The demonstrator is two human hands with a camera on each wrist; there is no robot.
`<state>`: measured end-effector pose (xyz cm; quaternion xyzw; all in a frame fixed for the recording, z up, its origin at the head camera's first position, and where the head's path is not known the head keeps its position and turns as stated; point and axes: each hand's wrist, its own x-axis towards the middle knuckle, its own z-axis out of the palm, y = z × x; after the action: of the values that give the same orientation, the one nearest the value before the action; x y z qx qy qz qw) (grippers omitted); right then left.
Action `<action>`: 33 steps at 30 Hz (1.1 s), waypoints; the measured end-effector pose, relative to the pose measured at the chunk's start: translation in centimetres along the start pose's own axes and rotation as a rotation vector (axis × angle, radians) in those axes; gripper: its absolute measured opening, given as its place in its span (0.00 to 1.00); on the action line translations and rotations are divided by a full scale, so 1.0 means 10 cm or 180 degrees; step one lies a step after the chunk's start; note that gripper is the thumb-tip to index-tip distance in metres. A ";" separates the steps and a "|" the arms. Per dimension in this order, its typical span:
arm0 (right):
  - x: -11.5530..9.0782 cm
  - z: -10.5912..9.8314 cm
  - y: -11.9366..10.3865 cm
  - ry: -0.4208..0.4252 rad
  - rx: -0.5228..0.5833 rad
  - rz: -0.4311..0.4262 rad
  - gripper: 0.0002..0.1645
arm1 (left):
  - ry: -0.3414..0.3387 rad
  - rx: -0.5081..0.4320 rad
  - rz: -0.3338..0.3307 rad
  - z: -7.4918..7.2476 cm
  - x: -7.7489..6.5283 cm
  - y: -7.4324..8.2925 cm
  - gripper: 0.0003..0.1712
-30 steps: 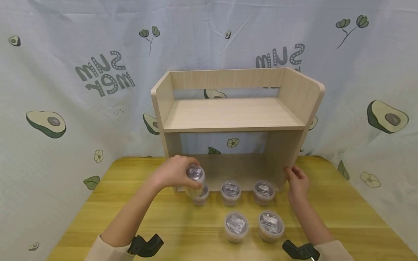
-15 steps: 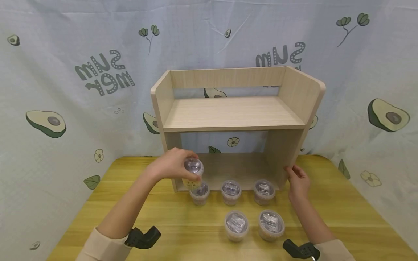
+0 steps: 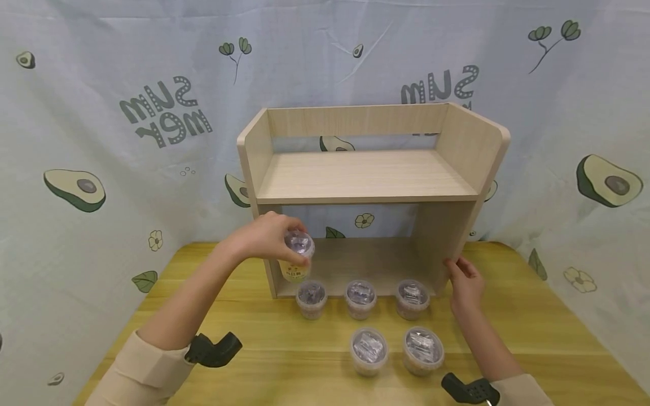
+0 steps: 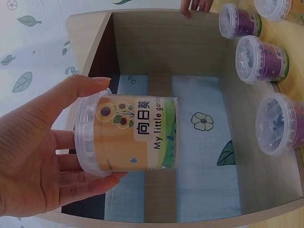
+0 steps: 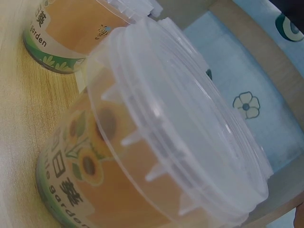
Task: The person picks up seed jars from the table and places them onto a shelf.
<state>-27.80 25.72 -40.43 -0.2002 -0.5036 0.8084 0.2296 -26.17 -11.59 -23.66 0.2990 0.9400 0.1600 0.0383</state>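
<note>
My left hand (image 3: 269, 239) grips a clear-lidded plastic tub (image 4: 123, 133) between thumb and fingers. Its orange label shows sunflowers and the words "My little garden". The tub is raised in front of the left part of the lower compartment of a pale wooden desk shelf (image 3: 365, 200). On the far right, my right hand (image 3: 467, 285) holds the front edge of the shelf's right side panel. Along the shelf's front stands a row of three tubs: a left tub (image 3: 311, 300), a middle tub (image 3: 360, 300) and a right tub (image 3: 412, 300). Their labels look purple in the left wrist view.
Nearer on the wooden table (image 3: 244, 361) stand two more tubs, one on the left (image 3: 368, 352) and one on the right (image 3: 422, 352). The right wrist view shows orange labels close up. A printed cloth (image 3: 152, 51) hangs behind the shelf.
My left hand has lifted the tub upward and slightly left, away from above the row's left tub, which now shows fully. My right hand stays on the side panel.
</note>
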 end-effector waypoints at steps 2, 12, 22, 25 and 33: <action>0.00 0.00 0.00 -0.0005 -0.0010 0.0004 0.14 | -0.0013 -0.0011 0.0011 -0.02 0.00 -0.01 0.33; 0.01 -0.01 0.02 0.0064 -0.0055 -0.0011 0.14 | -0.0058 0.0114 0.0125 -0.19 0.00 0.06 0.35; 0.05 -0.02 0.02 0.0115 -0.0091 0.0036 0.13 | -0.0164 0.0262 0.0086 -0.43 0.01 0.25 0.34; 0.05 -0.02 0.01 0.0114 -0.0103 0.0044 0.12 | -0.0171 0.0343 0.0109 -0.49 0.02 0.29 0.34; 0.03 0.00 0.02 0.0114 -0.0058 0.0033 0.13 | -0.0200 0.0364 0.0176 -0.58 0.05 0.37 0.33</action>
<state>-28.07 25.88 -40.63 -0.2194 -0.5058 0.8013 0.2325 -25.56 -10.08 -16.99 0.3313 0.9373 0.0975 0.0462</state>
